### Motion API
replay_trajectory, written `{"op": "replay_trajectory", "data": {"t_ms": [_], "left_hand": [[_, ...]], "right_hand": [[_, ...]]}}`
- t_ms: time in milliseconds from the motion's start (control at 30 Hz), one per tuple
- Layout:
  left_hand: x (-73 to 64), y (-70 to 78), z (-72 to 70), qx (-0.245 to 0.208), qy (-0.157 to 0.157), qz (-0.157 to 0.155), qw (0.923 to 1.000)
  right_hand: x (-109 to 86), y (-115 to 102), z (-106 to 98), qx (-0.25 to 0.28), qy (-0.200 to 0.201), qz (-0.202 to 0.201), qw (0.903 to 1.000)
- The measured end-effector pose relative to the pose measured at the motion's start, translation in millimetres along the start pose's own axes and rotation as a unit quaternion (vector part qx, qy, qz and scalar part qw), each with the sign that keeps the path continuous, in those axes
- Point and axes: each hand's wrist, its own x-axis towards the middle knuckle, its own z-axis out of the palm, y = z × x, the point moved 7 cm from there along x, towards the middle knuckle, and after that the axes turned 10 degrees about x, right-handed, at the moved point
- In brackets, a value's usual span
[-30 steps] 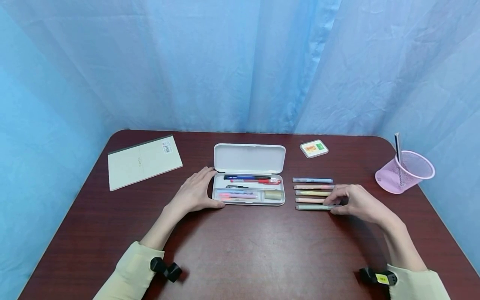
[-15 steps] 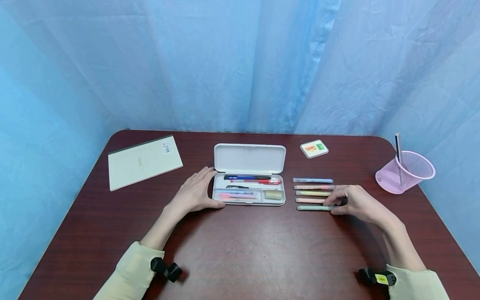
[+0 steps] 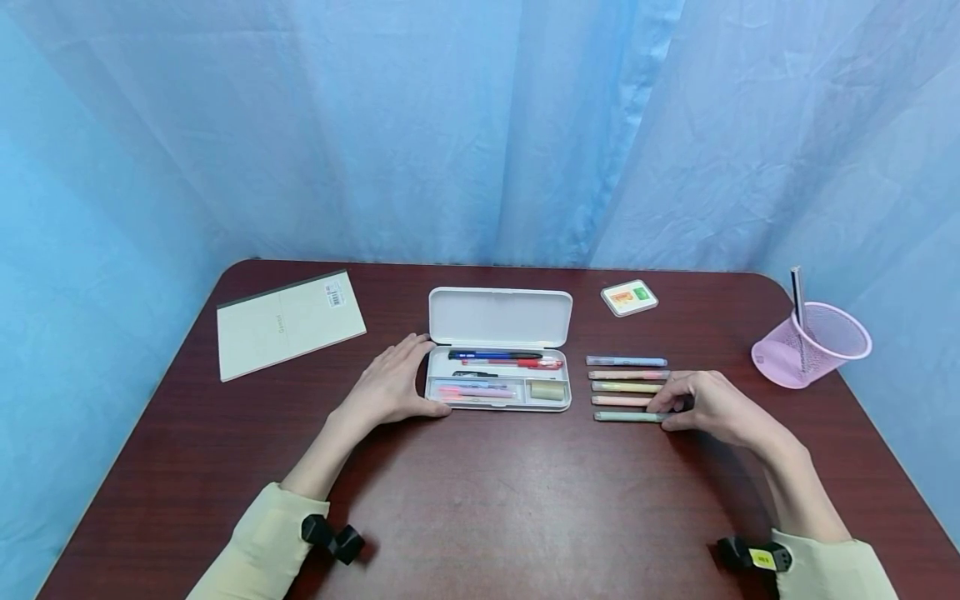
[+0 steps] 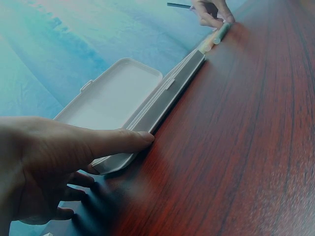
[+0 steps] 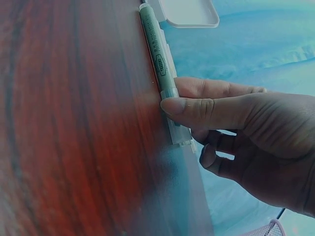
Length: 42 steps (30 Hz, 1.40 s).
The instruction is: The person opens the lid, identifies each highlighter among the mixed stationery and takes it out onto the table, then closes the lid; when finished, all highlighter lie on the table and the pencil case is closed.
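My left hand (image 3: 390,385) spans the left end of the white pencil case (image 3: 498,317), its thumb along the front wall and its fingers fairly straight. The case lies with its lid up, holding several pens and a beige block (image 3: 547,390). On the right, my right hand (image 3: 712,404) pinches a grey-green marker pen (image 5: 158,54) near its clear-capped end, between thumb and forefinger. That pen lies on the table, nearest me in a row of several markers. Behind it are a peach marker (image 3: 619,401), a yellow one (image 3: 624,387) and a blue one (image 3: 626,361).
A cream notebook (image 3: 288,325) lies at the back left. A small flat case with coloured pieces (image 3: 628,297) is at the back right. A pink mesh pen cup (image 3: 806,346) leans tilted at the right edge, with a pen (image 3: 797,296) in it. Blue curtains surround the table.
The grey-green marker has shifted very slightly to the right under my right hand. My left hand stays at the pencil case.
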Motion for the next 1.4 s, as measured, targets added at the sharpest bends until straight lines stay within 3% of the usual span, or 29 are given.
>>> {"op": "replay_trajectory", "data": {"t_ms": [533, 900, 1233, 1400], "left_hand": [[-0.1, 1.1, 0.3, 0.002, -0.001, -0.002, 1.0], [0.0, 1.3, 0.1, 0.001, -0.001, -0.003, 1.0], [0.1, 0.9, 0.5, -0.001, 0.002, -0.001, 1.0], [-0.8, -0.7, -1.7, 0.003, 0.004, 0.002, 1.0]], "right_hand": [[0.1, 1.4, -2.9, -0.015, -0.003, 0.026, 0.9995], [-0.5, -1.3, -5.8, -0.01, 0.006, 0.019, 0.9997], [1.5, -0.4, -6.0, -0.009, 0.03, 0.014, 0.9994], [8.0, -9.1, -7.3, -0.013, 0.065, 0.016, 0.9977]]}}
